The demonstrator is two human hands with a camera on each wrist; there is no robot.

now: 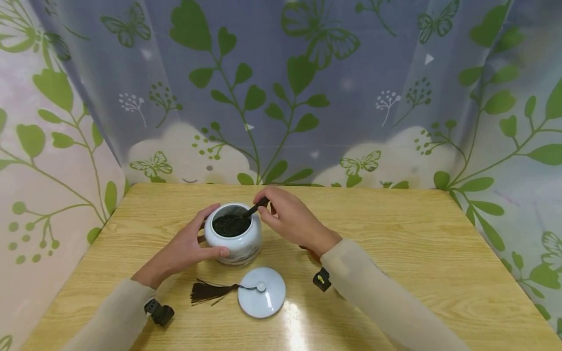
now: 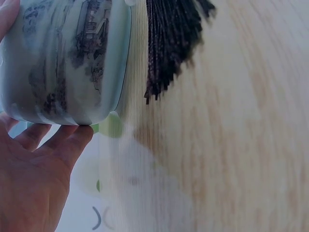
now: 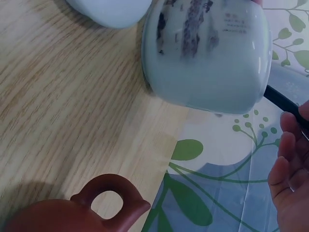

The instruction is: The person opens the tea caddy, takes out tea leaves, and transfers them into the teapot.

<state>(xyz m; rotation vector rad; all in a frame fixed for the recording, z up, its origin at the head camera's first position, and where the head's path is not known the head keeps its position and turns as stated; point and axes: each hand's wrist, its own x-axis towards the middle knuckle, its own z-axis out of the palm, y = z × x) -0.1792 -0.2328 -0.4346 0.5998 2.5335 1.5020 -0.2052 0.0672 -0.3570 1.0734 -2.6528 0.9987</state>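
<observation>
A round white porcelain jar [image 1: 239, 248] with a dark painted scene stands on the wooden table, its mouth uncovered. Dark loose tea leaves [image 1: 230, 225] fill part of it. My left hand [image 1: 186, 246] grips the jar's left side, thumb at the front and fingers behind. The left wrist view shows the fingertips against the jar's wall. Between thumb and fingers, my right hand [image 1: 291, 217] pinches a dark, slim-handled scoop [image 1: 255, 207], which slants down into the jar. The scoop's lower end is hidden in the jar and leaves.
In front of the jar lies its white lid [image 1: 262, 302] with a dark tassel [image 1: 211, 291] stretching left. A reddish-brown teapot [image 3: 53, 215] stands to the right, mostly hidden behind my right forearm in the head view. A patterned curtain [image 1: 272, 97] borders the table's back and sides.
</observation>
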